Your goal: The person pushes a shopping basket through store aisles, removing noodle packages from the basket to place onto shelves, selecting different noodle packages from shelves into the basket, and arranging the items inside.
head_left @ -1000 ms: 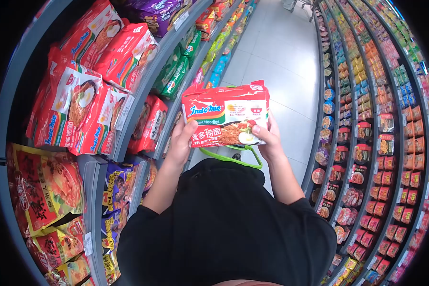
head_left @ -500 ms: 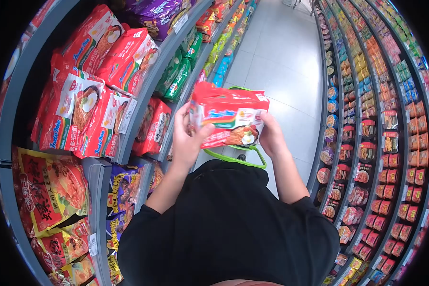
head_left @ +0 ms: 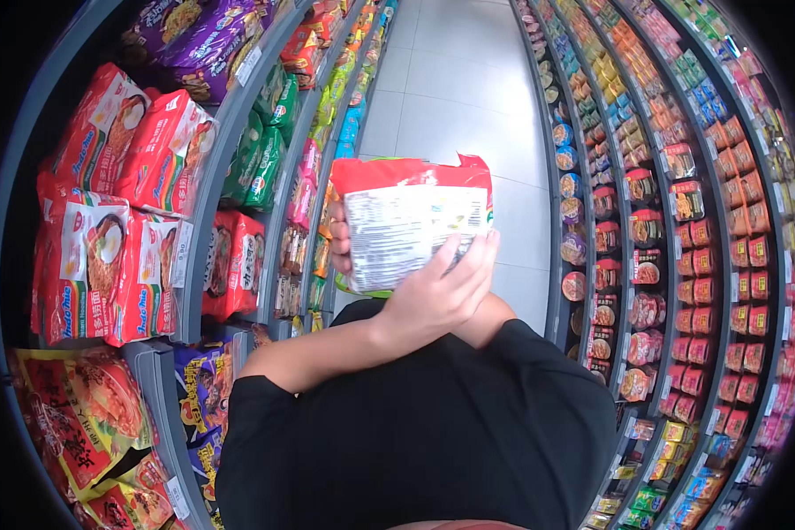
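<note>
A red and white noodle pack (head_left: 397,230) is held up in front of my chest, its printed back with small text and a barcode facing me. My left hand (head_left: 446,287) lies over the pack's lower right part, fingers close together against the wrapper. My right forearm passes behind my left hand. The fingers of my right hand (head_left: 338,238) curl around the pack's left edge from beneath; its palm is hidden. Part of a green basket (head_left: 375,292) shows below the pack.
Red Indomie packs (head_left: 84,265) fill the left shelf, with purple packs (head_left: 203,44) and green packs (head_left: 256,163) farther along and yellow-red bags (head_left: 88,411) below. Cup and bowl noodles (head_left: 645,225) line the right shelves. A tiled aisle floor (head_left: 459,106) runs ahead.
The pack has turned from its Indomie front to its printed back. My left hand has moved right across it, and my right hand has gone beneath to its left edge. The view has shifted.
</note>
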Tool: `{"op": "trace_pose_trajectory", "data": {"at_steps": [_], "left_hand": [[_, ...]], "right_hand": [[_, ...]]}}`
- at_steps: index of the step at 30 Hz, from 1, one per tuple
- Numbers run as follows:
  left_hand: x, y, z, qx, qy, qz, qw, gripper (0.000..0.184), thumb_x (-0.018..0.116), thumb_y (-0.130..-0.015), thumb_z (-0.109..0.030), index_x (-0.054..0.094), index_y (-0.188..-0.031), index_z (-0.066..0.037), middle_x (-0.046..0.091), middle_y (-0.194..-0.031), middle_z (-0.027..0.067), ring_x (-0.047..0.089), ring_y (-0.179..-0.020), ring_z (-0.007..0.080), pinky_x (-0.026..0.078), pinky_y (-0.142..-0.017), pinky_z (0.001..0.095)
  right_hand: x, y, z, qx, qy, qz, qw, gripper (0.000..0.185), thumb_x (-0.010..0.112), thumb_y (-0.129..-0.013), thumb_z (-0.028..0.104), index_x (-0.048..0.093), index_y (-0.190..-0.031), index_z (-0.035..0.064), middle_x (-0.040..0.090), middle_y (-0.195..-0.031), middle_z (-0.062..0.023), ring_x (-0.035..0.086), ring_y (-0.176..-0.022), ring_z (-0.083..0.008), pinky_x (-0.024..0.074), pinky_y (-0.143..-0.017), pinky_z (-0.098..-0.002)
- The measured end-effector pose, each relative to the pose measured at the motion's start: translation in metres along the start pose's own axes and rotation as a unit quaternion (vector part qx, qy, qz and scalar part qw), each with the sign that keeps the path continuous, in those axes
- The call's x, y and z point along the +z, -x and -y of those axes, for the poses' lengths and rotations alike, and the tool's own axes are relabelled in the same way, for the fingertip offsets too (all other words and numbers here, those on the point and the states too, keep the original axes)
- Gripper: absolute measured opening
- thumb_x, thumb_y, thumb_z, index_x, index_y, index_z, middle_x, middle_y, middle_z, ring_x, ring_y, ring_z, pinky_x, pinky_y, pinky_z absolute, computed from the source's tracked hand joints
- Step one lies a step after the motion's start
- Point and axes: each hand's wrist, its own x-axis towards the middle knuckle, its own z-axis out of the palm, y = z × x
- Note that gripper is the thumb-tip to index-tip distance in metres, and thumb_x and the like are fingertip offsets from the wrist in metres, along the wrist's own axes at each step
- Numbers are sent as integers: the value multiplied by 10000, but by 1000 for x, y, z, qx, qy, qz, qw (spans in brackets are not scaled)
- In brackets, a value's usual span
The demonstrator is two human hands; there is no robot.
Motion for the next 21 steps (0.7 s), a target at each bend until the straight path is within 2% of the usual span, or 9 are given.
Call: {"op": "trace_pose_trajectory", "data": {"at_steps": [3,6,9,10,14,15,17,19,21], "left_hand": [[-2,-7,-4,11,-10,46,999,332,627,-878,-234,735,-1135,-55,648,-1430,102,557,-1344,232,444,-1117,428],[-1,-2,-1,-22,47,-11,999,297,641,-884,-221,733,-1123,-71,652,-1416,110,564,-1334,250,456,-1108,440],[-16,9,27,-110,112,-79,984,264,664,-892,-202,735,-1119,-87,649,-1416,114,584,-1300,266,472,-1093,447],[-24,15,40,-158,131,-92,974,312,749,-861,-212,712,-1143,-83,637,-1414,143,599,-1275,302,480,-1085,476],[-24,53,82,-318,137,-47,937,554,872,-761,-230,626,-1206,-10,603,-1411,210,590,-1276,397,461,-1100,524],[-24,60,91,-327,130,-49,935,554,872,-761,-230,626,-1206,-10,603,-1411,210,590,-1276,397,461,-1100,524],[-26,71,111,-350,100,-45,930,618,869,-753,-185,592,-1274,0,596,-1432,210,588,-1279,394,453,-1110,501],[-46,71,128,-380,54,-82,920,742,866,-720,-90,562,-1392,-12,610,-1436,174,598,-1259,368,460,-1082,459],[-65,74,144,-425,-21,-102,899,736,845,-750,-83,562,-1427,-24,611,-1438,164,609,-1229,354,478,-1041,450]], "right_hand": [[22,-10,-12,-30,0,49,998,442,558,-1055,498,573,-1130,63,704,-1103,-94,709,-1001,-254,533,-853,-414],[45,8,4,-9,23,-118,993,504,544,-1058,502,587,-1272,47,698,-1182,-125,686,-1060,-280,547,-939,-446],[31,18,20,-88,82,-163,979,502,527,-1077,493,582,-1319,57,689,-1251,-125,675,-1133,-282,533,-1001,-463],[21,22,28,-123,112,-184,969,502,522,-1083,491,581,-1334,60,686,-1274,-124,672,-1157,-283,528,-1021,-469],[6,22,53,-265,246,-298,883,504,500,-1108,480,575,-1396,74,674,-1367,-124,657,-1254,-285,508,-1104,-492],[29,8,52,-296,296,-383,823,510,483,-1116,489,573,-1418,87,661,-1405,-96,635,-1293,-262,491,-1128,-467],[45,-22,55,-315,353,-406,782,550,392,-1137,508,526,-1500,117,618,-1476,-72,594,-1357,-247,452,-1165,-449],[74,-63,61,-330,387,-376,774,527,429,-1132,497,532,-1496,131,604,-1491,-55,571,-1383,-242,426,-1185,-440],[90,-105,76,-343,446,-287,775,513,460,-1127,479,526,-1490,122,637,-1448,-61,599,-1338,-229,440,-1157,-450]]}}
